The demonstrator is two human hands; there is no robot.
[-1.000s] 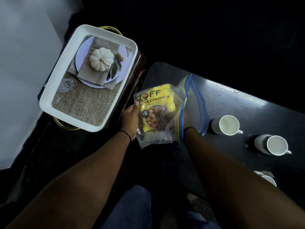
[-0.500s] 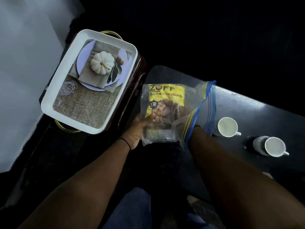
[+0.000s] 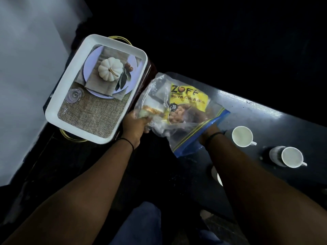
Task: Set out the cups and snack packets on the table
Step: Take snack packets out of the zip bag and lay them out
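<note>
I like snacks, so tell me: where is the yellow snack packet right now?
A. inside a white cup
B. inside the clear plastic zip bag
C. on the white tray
B: the yellow snack packet shows through the clear plastic zip bag that both hands hold.

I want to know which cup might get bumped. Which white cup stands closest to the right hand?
The white cup just right of the right hand, beside the zip bag. The other white cup stands farther right on the table.
</note>
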